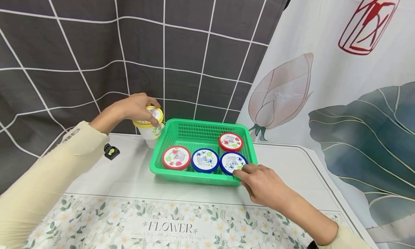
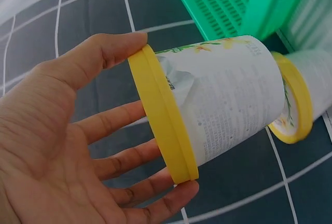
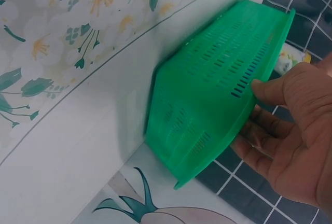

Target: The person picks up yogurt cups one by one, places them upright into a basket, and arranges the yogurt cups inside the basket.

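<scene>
My left hand (image 1: 134, 106) holds a white tub (image 2: 223, 94) by its yellow lid, thumb on one side and fingers spread around the other. Just beyond the base of this tub in the left wrist view is a second yellow-lidded tub (image 2: 298, 99). Both are at the left back corner of a green plastic basket (image 1: 204, 178). My right hand (image 1: 264, 184) grips the basket's rim at the near right corner, the thumb against the outer wall. Inside the basket stand two red-lidded tubs (image 1: 176, 158) and two blue-lidded tubs (image 1: 205, 160), one of them partly behind my right fingers.
A small black object (image 1: 111, 151) lies on the white table cover (image 1: 123, 169) left of the basket. Behind the table hangs a dark grid-patterned curtain (image 1: 184, 50), and a flower-printed cloth (image 1: 282, 87) hangs at the right. A floral strip (image 1: 172, 220) runs along the front.
</scene>
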A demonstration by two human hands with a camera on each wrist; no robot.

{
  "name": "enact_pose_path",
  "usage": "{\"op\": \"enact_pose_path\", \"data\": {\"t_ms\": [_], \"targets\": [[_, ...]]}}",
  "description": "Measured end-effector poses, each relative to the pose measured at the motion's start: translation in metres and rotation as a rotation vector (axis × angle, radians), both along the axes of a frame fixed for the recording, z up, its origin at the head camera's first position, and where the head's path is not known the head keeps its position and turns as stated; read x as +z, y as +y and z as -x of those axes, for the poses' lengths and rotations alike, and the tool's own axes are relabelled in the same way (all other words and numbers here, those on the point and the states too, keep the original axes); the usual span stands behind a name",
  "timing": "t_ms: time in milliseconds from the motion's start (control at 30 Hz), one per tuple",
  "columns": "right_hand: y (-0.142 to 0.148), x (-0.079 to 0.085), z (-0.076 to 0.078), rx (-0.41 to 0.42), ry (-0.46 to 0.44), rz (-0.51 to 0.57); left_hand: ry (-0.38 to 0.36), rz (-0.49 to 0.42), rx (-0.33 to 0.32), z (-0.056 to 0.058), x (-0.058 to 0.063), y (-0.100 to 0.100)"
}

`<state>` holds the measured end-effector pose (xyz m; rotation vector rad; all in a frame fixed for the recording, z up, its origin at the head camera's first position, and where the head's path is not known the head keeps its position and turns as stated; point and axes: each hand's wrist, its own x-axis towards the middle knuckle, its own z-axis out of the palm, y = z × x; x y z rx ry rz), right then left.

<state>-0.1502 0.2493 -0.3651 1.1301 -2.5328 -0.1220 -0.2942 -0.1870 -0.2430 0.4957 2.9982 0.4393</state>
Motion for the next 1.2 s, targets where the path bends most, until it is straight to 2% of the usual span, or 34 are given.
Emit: {"op": "enact_pose_path", "data": {"t_ms": [233,500,1200], "targets": [[0.001,0.0,0.0,-0.001,0.001,-0.003,0.021,0.011,-0.041,-0.002,0.001,0.023],[0.002,0.0,0.0,0.002,0.003,-0.001,0.016,-0.027,-0.064,-0.005,-0.003,0.041],[0.001,0.0,0.0,-0.007,-0.004,-0.008,0.021,-0.059,-0.113,0.001,-0.018,0.081]]}}
